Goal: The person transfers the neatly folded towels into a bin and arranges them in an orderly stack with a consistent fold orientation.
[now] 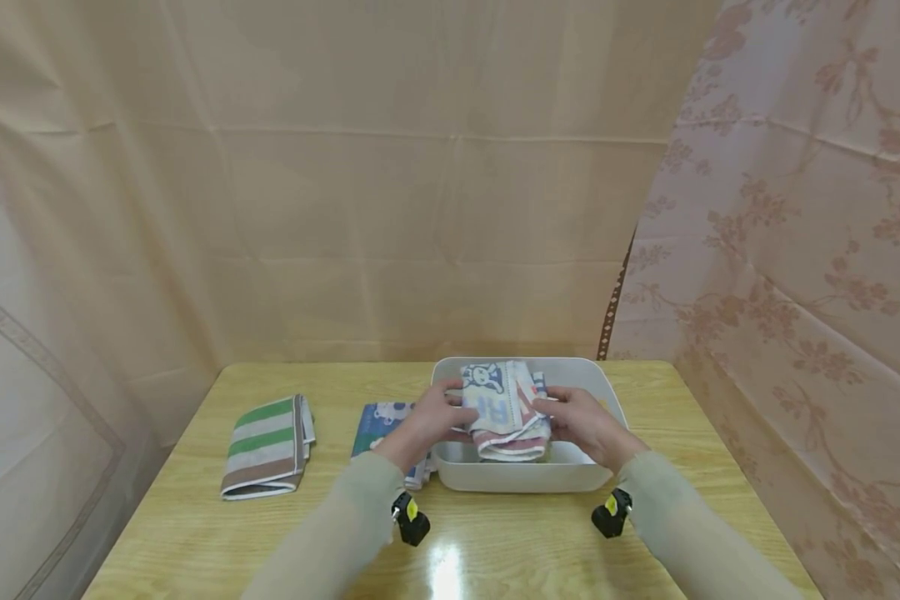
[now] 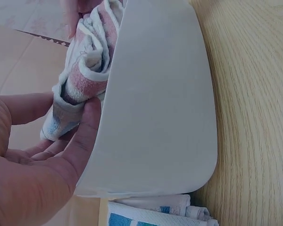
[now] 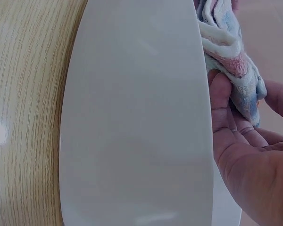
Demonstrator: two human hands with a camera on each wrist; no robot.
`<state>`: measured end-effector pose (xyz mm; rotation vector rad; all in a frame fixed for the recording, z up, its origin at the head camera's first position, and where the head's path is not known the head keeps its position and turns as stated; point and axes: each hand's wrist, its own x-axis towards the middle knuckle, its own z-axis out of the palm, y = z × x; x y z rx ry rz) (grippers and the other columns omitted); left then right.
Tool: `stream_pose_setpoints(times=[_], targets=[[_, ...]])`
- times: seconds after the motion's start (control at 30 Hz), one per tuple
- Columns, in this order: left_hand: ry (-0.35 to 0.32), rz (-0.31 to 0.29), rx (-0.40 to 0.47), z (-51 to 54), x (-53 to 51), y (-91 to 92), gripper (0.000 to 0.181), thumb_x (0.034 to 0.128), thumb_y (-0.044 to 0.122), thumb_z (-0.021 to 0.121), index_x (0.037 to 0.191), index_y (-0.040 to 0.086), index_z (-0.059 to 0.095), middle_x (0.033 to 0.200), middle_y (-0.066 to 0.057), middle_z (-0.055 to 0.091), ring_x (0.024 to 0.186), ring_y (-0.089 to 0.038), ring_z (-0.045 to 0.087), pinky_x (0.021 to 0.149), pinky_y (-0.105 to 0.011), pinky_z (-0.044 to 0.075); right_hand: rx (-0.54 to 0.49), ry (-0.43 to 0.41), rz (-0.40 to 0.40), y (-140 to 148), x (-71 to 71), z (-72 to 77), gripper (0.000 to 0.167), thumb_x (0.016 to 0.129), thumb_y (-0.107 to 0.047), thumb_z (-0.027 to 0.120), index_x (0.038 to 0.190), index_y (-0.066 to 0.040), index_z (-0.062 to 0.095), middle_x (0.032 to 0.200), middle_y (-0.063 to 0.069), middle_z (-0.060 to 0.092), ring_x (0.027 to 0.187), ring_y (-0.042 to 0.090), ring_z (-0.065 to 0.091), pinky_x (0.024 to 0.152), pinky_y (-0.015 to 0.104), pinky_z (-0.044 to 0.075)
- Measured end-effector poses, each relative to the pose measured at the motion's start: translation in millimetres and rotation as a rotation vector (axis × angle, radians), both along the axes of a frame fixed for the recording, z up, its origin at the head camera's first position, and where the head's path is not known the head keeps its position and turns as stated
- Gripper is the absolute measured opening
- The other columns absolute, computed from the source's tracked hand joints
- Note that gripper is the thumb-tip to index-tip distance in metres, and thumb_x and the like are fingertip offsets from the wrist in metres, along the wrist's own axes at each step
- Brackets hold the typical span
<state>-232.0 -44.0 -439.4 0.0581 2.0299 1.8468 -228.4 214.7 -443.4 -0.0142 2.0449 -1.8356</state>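
Observation:
A folded white, blue and pink towel (image 1: 498, 408) is held between both hands over the white bin (image 1: 525, 477). My left hand (image 1: 429, 421) grips its left edge, thumb on top and fingers beneath; the left wrist view shows this hand (image 2: 42, 160) pinching the rolled towel (image 2: 87, 80). On the right edge, my right hand (image 1: 588, 423) holds it the same way; in the right wrist view the hand (image 3: 254, 160) has the towel (image 3: 238, 66) between thumb and fingers. The inside of the bin is mostly hidden under the towel.
A green, white and brown striped towel (image 1: 266, 446) lies folded at the table's left. Just left of the bin is a blue patterned towel (image 1: 371, 425), partly behind my left hand. The wooden table (image 1: 525, 558) reaches a beige curtain (image 1: 420, 208) behind, with a floral curtain (image 1: 810, 292) on the right.

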Motion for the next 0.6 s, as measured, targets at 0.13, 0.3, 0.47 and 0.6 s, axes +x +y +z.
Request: stream_pose_setpoints(times=[0.13, 0.3, 0.47, 0.6], targets=[[-0.005, -0.003, 0.014, -0.3, -0.2, 3.5, 0.074, 0.0946, 0.007, 0.067, 0.156, -0.002, 0.028, 0.141, -0.03, 0.052, 0.096, -0.027, 0.069, 0.081, -0.041, 0.063, -0.008, 0.0, 0.004, 1.6, -0.1, -2.0, 0.059, 0.107, -0.017, 0.052, 0.154, 0.011, 0.029, 0.136, 0.025, 0.06, 0.104, 0.02, 0.069, 0.09, 0.033, 0.059], [-0.012, -0.014, 0.034, -0.2, 0.8, 6.1, 0.074, 0.0942, 0.007, 0.063, 0.157, -0.006, 0.026, 0.135, -0.029, 0.054, 0.089, -0.026, 0.069, 0.08, -0.041, 0.063, -0.001, -0.007, 0.015, 3.8, 1.2, -0.8, 0.059, 0.107, -0.017, 0.051, 0.155, 0.01, 0.028, 0.135, 0.024, 0.061, 0.104, 0.02, 0.069, 0.09, 0.033, 0.059], [-0.037, -0.018, 0.043, -0.4, 0.8, 7.8, 0.069, 0.0991, 0.014, 0.058, 0.157, -0.004, 0.026, 0.138, -0.028, 0.051, 0.097, -0.032, 0.068, 0.08, -0.043, 0.062, 0.018, -0.012, 0.002, 2.7, 1.7, 0.5, 0.061, 0.107, -0.017, 0.052, 0.155, 0.01, 0.027, 0.134, 0.025, 0.061, 0.102, 0.02, 0.069, 0.09, 0.034, 0.059], [-0.061, -0.015, 0.031, -0.7, 0.3, 8.9, 0.066, 0.1023, 0.018, 0.055, 0.158, -0.002, 0.026, 0.147, -0.028, 0.045, 0.11, -0.04, 0.064, 0.082, -0.045, 0.062, 0.024, -0.019, -0.003, 2.4, 1.1, 0.0, 0.061, 0.106, -0.017, 0.052, 0.155, 0.009, 0.027, 0.138, 0.026, 0.058, 0.104, 0.021, 0.069, 0.091, 0.035, 0.059]])
